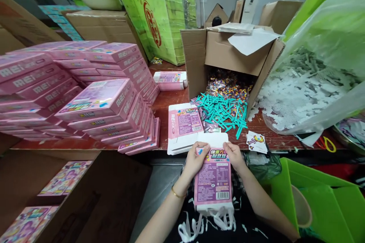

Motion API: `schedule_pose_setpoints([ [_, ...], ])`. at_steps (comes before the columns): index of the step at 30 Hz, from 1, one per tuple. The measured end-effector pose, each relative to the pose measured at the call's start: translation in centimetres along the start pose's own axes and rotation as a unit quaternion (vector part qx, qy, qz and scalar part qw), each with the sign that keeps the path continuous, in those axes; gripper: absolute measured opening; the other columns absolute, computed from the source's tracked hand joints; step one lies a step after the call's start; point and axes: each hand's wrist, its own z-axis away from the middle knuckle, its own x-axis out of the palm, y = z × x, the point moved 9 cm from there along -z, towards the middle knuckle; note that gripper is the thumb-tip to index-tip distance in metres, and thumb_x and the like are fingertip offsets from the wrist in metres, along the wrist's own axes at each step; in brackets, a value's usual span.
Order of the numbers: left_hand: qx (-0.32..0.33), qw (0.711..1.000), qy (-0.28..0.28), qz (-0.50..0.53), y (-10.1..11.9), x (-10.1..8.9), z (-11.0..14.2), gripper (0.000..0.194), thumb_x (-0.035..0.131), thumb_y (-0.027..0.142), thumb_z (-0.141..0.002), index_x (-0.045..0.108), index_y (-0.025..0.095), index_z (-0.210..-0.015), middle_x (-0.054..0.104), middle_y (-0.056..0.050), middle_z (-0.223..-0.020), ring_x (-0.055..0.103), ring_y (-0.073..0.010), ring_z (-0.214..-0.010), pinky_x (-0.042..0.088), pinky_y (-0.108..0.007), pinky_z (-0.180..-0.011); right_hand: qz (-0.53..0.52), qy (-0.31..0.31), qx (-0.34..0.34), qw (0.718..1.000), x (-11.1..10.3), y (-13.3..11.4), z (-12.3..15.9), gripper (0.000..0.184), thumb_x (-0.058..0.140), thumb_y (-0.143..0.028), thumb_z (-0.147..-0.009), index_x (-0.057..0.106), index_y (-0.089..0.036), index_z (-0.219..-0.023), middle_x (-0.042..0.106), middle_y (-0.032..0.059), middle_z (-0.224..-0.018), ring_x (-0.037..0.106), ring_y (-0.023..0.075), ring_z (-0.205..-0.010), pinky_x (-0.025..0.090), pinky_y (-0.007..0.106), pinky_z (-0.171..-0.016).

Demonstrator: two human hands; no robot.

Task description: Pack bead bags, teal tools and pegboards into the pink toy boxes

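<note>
Both my hands hold a pink printed carton box [213,180] upright in front of me, its white top flap open toward the table. My left hand [196,159] grips the box's upper left corner, thumb on its face. My right hand [234,154] pinches the upper right corner. Just beyond lies a stack of flat, unfolded pink cartons [184,126] on the red table edge [85,145]. A small pixel-pattern card [256,141] lies to the right of my right hand.
Stacks of closed pink boxes [94,102] fill the table's left. A tipped cardboard box [228,57] spills teal plastic sticks [225,112] and small packets. A clear bag of white pieces [310,87] sits right. Green bins [327,201] stand below right; brown cartons with pink boxes [64,178] below left.
</note>
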Motion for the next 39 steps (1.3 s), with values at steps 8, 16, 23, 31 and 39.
schedule_pose_setpoints([
  [8,0.041,0.999,0.000,0.016,0.2,2.4,-0.3,0.053,0.080,0.034,-0.067,0.047,0.020,-0.105,0.063,-0.002,-0.090,0.060,-0.0172,-0.086,0.045,-0.030,-0.081,-0.013,0.098,-0.045,0.994,-3.0,0.4,2.4,0.035,0.067,-0.043,-0.083,0.058,-0.021,-0.110,0.066,0.0068,-0.093,0.065,0.0236,-0.096,0.050,0.039,-0.090],
  [16,0.033,0.999,-0.028,-0.020,1.1,2.7,-1.2,0.020,0.061,0.037,-0.086,0.064,0.018,-0.089,0.065,-0.004,-0.088,0.061,-0.0170,-0.082,0.046,-0.031,-0.080,-0.158,0.016,0.103,0.982,-4.0,2.0,-0.1,0.027,0.079,-0.041,-0.071,0.073,-0.019,-0.085,0.068,0.0045,-0.093,0.063,0.0180,-0.081,0.051,0.028,-0.072],
  [23,0.093,0.994,-0.044,-0.023,0.6,3.2,0.2,0.039,0.084,0.033,-0.065,0.064,0.018,-0.094,0.063,-0.009,-0.111,0.060,-0.0233,-0.107,0.045,-0.041,-0.097,-0.140,-0.031,0.025,0.989,-4.1,1.0,0.6,0.016,0.079,-0.036,-0.076,0.074,-0.021,-0.079,0.069,0.0063,-0.101,0.062,0.0219,-0.101,0.050,0.034,-0.088],
  [31,0.109,0.992,0.057,0.021,4.6,-0.5,-1.9,0.031,0.083,0.031,-0.065,0.063,0.019,-0.086,0.064,-0.007,-0.108,0.060,-0.0226,-0.107,0.042,-0.042,-0.101,-0.098,-0.088,-0.044,0.990,-3.9,-1.9,2.0,0.088,0.091,-0.038,-0.059,0.049,-0.033,-0.136,0.020,0.0097,-0.157,0.053,0.0280,-0.122,0.046,0.041,-0.102],
  [39,0.050,0.998,-0.001,0.040,2.9,0.3,-1.0,0.032,0.084,0.030,-0.063,0.064,0.019,-0.086,0.066,-0.007,-0.105,0.061,-0.0217,-0.104,0.045,-0.040,-0.098,-0.168,-0.130,0.014,0.977,-1.3,-3.0,1.2,0.058,0.076,-0.031,-0.080,0.050,-0.028,-0.132,0.048,0.0096,-0.142,0.063,0.0205,-0.107,0.056,0.033,-0.087],
])
